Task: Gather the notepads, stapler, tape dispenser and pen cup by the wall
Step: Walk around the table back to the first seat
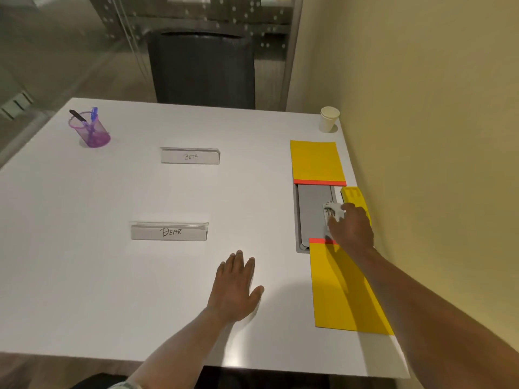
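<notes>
Two yellow notepads with red bindings lie along the table's right edge by the wall, a far notepad point(316, 161) and a near notepad point(341, 293). Between them my right hand point(351, 227) grips a small white tape dispenser point(332, 210). A yellow stapler point(352, 195) lies just beyond my fingers against the wall, partly hidden by the hand. The purple mesh pen cup point(91, 133), with two pens in it, stands at the table's far left corner. My left hand point(236, 284) rests flat on the table with its fingers straight.
Two clear name plates, "BETA" point(190, 156) and "BEAR" point(169, 231), stand mid-table. A white paper cup point(328, 119) is at the far right corner. A grey cable hatch point(309, 209) is set into the table between the notepads. A dark chair point(202, 68) stands beyond the table.
</notes>
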Tool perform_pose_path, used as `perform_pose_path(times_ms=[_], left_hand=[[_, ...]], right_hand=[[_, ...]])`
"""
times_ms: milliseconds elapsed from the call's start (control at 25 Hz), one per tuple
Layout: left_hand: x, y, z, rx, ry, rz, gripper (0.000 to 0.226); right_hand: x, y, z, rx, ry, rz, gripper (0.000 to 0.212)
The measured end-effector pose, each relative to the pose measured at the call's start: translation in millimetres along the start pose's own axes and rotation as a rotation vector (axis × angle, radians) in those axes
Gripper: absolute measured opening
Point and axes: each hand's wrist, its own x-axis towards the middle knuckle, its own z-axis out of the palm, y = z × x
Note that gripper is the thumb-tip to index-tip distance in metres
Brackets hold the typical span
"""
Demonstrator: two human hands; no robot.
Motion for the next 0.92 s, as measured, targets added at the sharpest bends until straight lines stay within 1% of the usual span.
perform_pose_path(times_ms=[80, 160, 280, 480, 720, 920], left_hand=[[-4.3, -4.3, -23.2, 0.031, -0.089, 0.040, 0.057], [-15.8, -12.0, -45.4, 0.018, -0.146, 0.041, 0.056], [-39.0, -27.4, -69.5, -0.043, -0.114, 0.032, 0.055], [-90.7, -73.8, -119.0, -0.031, -0.079, -0.005, 0.060], [-163.2, -139.1, -168.9, 0.012, 0.010, -0.143, 0.060], [-227.7, -170.6, -193.1, 0.006, 0.118, -0.287, 0.060]], right_hand=[[-26.6, -11.1, -2.3, 0.024, -0.062, -0.012, 0.047], [-56.7, -27.2, -1.7, 0.061, -0.108, -0.012, 0.046], [-101.5, -57.6, 3.8, 0.089, -0.132, -0.011, 0.045], [-171.8, -131.0, 13.2, 0.162, -0.138, -0.082, 0.041], [-243.5, -224.1, 17.7, 0.136, -0.225, -0.202, 0.043], [-301.0, -276.1, 14.1, 0.105, -0.289, -0.357, 0.044]])
